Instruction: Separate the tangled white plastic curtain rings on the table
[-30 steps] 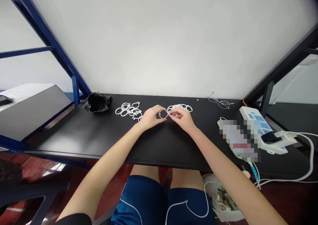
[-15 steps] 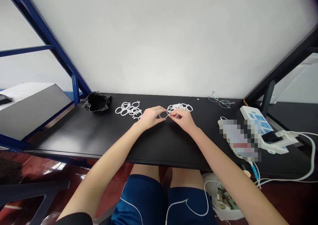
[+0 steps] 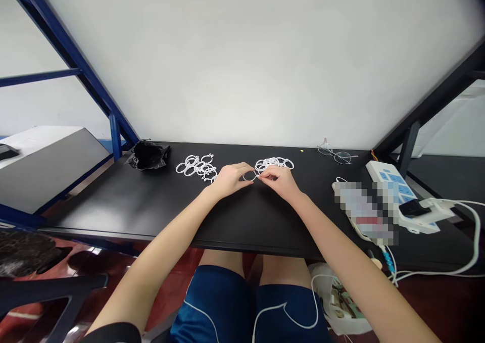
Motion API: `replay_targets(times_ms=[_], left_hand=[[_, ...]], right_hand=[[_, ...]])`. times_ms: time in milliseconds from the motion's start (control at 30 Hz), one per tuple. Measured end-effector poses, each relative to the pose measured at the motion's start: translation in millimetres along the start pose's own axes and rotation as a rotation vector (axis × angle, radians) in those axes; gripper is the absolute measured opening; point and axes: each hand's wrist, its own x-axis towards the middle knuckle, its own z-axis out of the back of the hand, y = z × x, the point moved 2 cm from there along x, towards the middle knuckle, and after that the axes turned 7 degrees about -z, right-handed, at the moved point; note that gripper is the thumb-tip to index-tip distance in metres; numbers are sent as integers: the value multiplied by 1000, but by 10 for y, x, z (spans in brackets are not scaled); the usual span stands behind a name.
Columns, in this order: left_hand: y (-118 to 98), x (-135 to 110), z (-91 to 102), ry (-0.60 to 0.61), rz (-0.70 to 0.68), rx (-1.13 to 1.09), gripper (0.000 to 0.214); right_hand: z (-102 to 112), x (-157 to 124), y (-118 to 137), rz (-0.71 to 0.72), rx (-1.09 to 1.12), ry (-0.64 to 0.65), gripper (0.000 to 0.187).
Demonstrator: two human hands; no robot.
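Thin white ring (image 3: 249, 176), a slim round hoop that looks like plastic, sits just above the middle of the matte black table (image 3: 151, 201), pinched on both sides. The left hand (image 3: 227, 179) nips its left edge between thumb and curled fingers; the right hand (image 3: 282, 181) nips the right edge with its fingertips. Two heaps of like hoops lie on the tabletop: a left heap (image 3: 196, 167) beside the left hand and a right heap (image 3: 275, 163) just behind the right hand, each too tangled to count. One crumpled glossy black bag (image 3: 148, 155) and one pair of wire-rimmed eyeglasses (image 3: 337, 155) lie farther off.
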Motion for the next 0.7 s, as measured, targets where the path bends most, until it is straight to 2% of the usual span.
replay_targets(times_ms=[233,467,567,700], left_hand=[[7,5,4,-29,0,-11,30],[-11,14,-3,-7,32,8,31],[0,6,-24,-20,27,12,33],[-3,-1,-11,-65,36,-1,37]], right_hand=[[-9,-4,-14,-2,1,-31,20],[-22,-10,43,-46,-3,1,15],[-28,-8,56,-30,2,18,14],[-24,-3,44,5,-19,-29,13]])
